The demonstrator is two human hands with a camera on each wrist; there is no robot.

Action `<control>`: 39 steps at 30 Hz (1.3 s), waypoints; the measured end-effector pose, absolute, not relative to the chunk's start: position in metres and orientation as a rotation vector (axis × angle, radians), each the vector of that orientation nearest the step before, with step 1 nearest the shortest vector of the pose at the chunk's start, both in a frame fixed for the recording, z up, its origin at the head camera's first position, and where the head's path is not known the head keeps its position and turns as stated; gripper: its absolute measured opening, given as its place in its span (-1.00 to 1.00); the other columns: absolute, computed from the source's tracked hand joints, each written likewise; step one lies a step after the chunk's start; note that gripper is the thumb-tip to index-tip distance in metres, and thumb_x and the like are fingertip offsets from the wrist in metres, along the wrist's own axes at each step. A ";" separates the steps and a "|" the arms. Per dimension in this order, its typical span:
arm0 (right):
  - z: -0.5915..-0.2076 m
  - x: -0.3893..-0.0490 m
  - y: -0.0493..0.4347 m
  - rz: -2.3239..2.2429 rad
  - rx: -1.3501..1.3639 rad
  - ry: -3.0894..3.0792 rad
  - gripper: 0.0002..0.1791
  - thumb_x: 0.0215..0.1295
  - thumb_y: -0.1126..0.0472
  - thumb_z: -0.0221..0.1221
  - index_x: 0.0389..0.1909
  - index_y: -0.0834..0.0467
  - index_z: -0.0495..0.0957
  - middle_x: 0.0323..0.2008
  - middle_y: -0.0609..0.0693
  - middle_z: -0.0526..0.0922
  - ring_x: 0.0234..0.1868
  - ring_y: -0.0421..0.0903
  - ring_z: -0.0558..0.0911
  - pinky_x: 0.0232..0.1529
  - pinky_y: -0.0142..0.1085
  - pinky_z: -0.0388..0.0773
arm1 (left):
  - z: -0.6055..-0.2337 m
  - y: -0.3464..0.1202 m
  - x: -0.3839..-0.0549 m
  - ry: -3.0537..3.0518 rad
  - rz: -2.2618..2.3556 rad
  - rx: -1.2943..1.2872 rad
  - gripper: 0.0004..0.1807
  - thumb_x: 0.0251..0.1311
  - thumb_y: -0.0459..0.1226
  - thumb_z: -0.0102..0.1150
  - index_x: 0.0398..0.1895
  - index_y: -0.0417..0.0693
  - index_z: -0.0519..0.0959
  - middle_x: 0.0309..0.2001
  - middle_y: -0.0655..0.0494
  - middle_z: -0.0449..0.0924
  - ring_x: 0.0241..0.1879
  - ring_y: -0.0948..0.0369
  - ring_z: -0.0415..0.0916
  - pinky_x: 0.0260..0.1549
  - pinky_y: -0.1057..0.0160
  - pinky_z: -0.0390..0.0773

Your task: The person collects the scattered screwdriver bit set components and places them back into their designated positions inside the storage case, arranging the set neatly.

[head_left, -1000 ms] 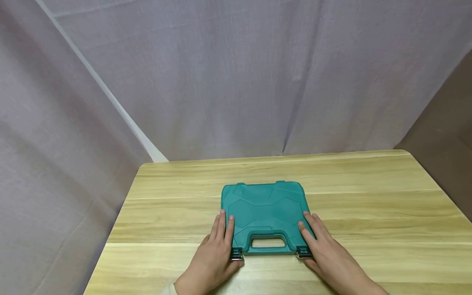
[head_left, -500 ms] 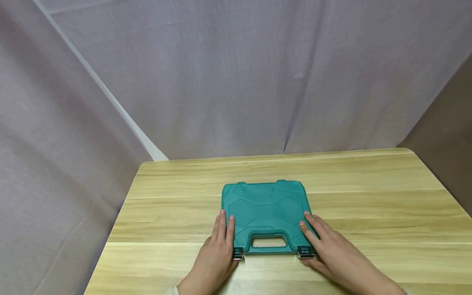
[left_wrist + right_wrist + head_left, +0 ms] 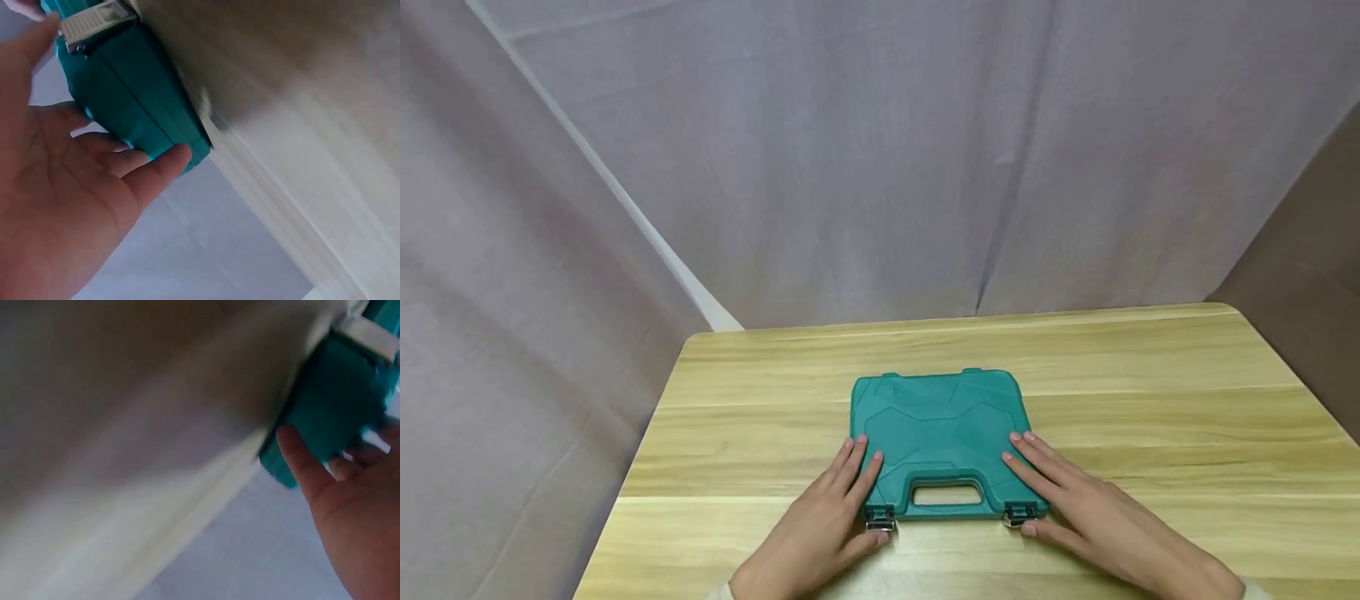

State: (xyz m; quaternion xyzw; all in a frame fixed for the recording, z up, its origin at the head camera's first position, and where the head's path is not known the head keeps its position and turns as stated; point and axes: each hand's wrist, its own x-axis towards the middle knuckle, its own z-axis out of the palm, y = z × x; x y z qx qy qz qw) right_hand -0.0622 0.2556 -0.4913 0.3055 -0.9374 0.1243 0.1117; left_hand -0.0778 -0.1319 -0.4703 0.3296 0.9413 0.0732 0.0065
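Note:
A green plastic carrying case lies flat on the table, its handle facing me. Two dark latches with metal parts sit on its front edge, a left latch and a right latch. My left hand rests straight fingers on the left side of the lid, thumb by the left latch; the left wrist view shows its fingers along the case side. Opposite it, my right hand lays extended fingers on the lid's right side, thumb just in front of the right latch. The case's contents are hidden.
The light wood-grain table has rounded far corners. A grey-purple curtain hangs behind and to the left, with a pale strip at the gap between its panels. A brown panel stands at the right.
Both hands have shifted slightly outward and their fingers have spread. The thumbs now show more fully in front of the latches. The case stays in place.

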 end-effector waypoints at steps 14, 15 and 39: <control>-0.507 -0.065 0.243 0.380 0.862 -2.736 0.00 0.35 -0.22 0.35 0.67 0.06 0.16 0.67 0.07 0.11 0.69 -0.24 -0.16 -0.44 -0.45 0.61 | -0.476 -0.123 -0.083 3.114 0.025 1.136 0.00 0.36 0.23 0.25 0.59 -0.28 0.25 0.57 -0.37 0.17 0.56 -0.22 0.17 0.12 0.16 0.71; -0.507 -0.066 0.243 0.380 0.853 -2.734 -0.01 0.35 -0.21 0.35 0.66 0.06 0.17 0.67 0.07 0.12 0.69 -0.23 -0.14 -0.47 -0.45 0.58 | -0.476 -0.122 -0.084 3.132 -0.002 1.145 0.00 0.34 0.23 0.28 0.58 -0.29 0.28 0.56 -0.38 0.20 0.55 -0.22 0.21 0.06 0.17 0.74; -0.501 -0.086 0.244 0.419 0.783 -2.669 -0.16 0.33 -0.10 0.39 0.58 0.01 0.36 0.58 0.05 0.33 0.58 0.03 0.31 -0.49 -0.32 0.64 | -0.476 -0.105 -0.100 3.202 -0.009 1.058 -0.01 0.24 0.13 0.45 0.54 -0.30 0.33 0.51 -0.38 0.29 0.52 -0.20 0.28 -0.19 0.28 0.78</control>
